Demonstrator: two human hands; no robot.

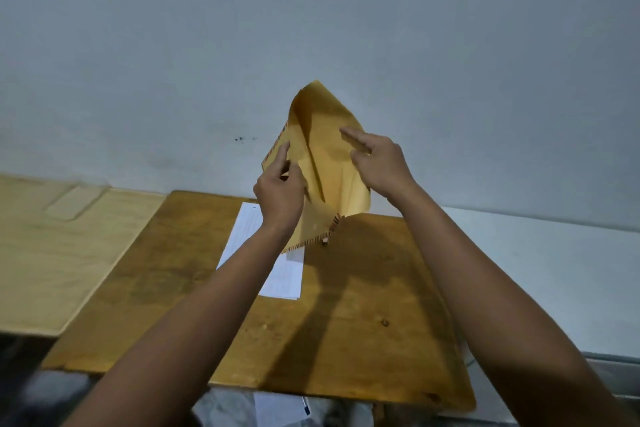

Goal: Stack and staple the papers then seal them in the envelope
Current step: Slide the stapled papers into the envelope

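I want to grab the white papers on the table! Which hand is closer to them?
Left. The left hand holds the envelope right above the white papers on the table. The right hand is up against the envelope, off to the papers' right.

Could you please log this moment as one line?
envelope lifted, unsealed | left hand pinching its edge | right hand open against it | papers on table

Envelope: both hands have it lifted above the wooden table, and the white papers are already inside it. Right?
Not quite. The head view shows both hands, left hand and right hand, holding the envelope up above the wooden table, but the white papers lie on the table beneath it, not inside.
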